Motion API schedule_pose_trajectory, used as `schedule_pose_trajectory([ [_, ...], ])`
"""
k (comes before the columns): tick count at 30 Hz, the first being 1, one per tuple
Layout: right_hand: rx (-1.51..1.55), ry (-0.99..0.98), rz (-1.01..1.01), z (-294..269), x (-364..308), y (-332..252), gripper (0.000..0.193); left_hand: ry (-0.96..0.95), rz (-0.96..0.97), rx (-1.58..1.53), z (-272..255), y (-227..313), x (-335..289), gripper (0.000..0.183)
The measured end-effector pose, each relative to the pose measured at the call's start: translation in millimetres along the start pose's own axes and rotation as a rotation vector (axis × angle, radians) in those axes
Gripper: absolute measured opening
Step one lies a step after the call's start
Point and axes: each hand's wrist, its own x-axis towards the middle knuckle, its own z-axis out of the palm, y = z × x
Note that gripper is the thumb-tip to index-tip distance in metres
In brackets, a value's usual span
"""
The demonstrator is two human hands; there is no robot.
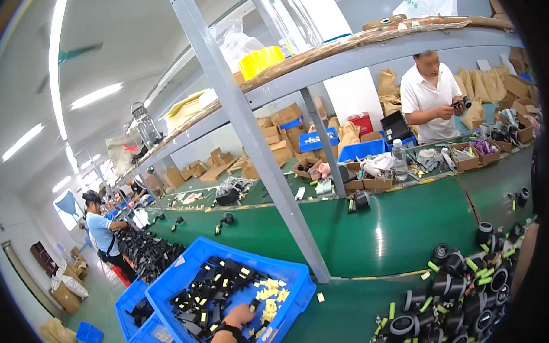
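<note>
My left hand [239,316], with a black band at its wrist, reaches into a blue plastic bin [292,270]. Its fingers are closed at a small black plastic piece [255,305], which they seem to pinch. Around it lie many black plastic pieces [213,287], some bearing pale yellow patches, and a heap of small pale yellow pieces [272,296] along the bin's right side. At the far right edge a blurred, skin-toned strip, probably my right arm [527,253], shows beside a pile of black cylindrical parts [451,292] with green cylinders attached; its fingers are hidden.
A grey metal post [251,134] slants up from the green bench [367,295] to a shelf [363,44]. Beyond runs a green conveyor belt [393,230] carrying scattered parts. Across it, a person [431,98] holds a dark device; another person [100,229] stands at left.
</note>
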Motion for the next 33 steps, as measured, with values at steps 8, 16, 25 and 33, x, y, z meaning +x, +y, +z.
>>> schedule_pose_trajectory([
  [8,0.029,-0.048,0.352,-13.7,-50.9,-97.1,0.06,0.421,0.138,-0.858,-126.1,89.8,-106.6,0.029],
  [16,-0.037,-0.25,0.618,-11.3,-45.6,-159.5,0.06,-0.323,0.648,-0.864,-103.6,192.2,-260.0,0.031],
  [25,0.255,0.13,1.481,47.6,-168.6,-172.6,0.013,-0.359,0.798,-1.877,-8.2,262.3,-277.6,0.095],
  [33,0.218,0.451,1.661,114.2,-201.5,-200.7,0.017,0.535,0.794,-1.959,42.8,310.2,-292.4,0.081],
])
